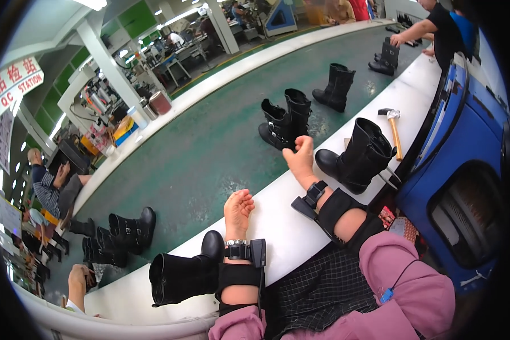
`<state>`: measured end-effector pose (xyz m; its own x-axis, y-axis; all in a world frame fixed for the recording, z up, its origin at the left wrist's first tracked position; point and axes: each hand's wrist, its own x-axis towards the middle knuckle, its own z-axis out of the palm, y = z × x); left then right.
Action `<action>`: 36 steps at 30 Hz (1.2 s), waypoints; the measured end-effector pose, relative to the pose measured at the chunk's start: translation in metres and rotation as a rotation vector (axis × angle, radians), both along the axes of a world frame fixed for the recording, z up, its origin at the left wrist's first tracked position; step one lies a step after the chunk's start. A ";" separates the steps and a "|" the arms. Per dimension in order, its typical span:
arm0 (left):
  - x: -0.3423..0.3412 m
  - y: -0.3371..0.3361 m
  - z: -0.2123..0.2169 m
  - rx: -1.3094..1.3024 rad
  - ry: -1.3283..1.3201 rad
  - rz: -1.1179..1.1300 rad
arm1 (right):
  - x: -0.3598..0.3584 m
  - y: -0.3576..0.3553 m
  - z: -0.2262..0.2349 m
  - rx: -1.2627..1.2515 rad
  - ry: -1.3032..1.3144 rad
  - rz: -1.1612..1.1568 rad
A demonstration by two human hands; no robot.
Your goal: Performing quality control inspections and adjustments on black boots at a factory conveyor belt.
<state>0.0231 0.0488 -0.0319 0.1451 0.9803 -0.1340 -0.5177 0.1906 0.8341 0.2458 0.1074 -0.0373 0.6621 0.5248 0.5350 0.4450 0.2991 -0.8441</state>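
"Two bare hands, then. What does each have?"

"Nothing that I can see. The left hand is over the edge of the white desk, its fingers loosely curled and close together. The right hand has its fingers bent and its thumb apart from them."

"How many boots on the desk?"

"Two, both black. One, the left boot, is just beside the left forearm, shaft toward the left; whether it stands or lies I can't tell. The other, the right boot, stands just beside the right hand."

"And on the green surface?"

"Two buckled boots right beyond the right hand; whether it touches them I can't tell. Past those, one taller boot, and farther still at least one more, the far boot, with a co-worker's arm reaching to it. The left cluster overlaps too much to count."

"Tools?"

"One hammer, wooden-handled, on the desk beyond the right boot."

"Anything on the wrists?"

"One black device strapped to each; the left wrist also has one metal band. And one blue machine stands at the right."
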 end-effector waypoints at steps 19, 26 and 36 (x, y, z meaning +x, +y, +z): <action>0.004 0.006 -0.003 -0.032 -0.023 -0.052 | -0.004 0.003 0.069 -0.230 0.315 0.525; 0.004 -0.003 0.005 0.125 -0.471 -0.011 | -0.041 -0.115 0.096 -0.293 0.043 1.154; -0.011 -0.025 0.019 0.239 -0.737 -0.184 | 0.039 -0.005 0.056 -0.107 -0.192 -0.113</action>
<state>0.0126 0.0238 -0.0126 0.2768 0.9221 0.2704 -0.9298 0.1859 0.3177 0.2852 0.1021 0.0184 0.6114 0.5134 0.6022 0.6261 0.1516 -0.7649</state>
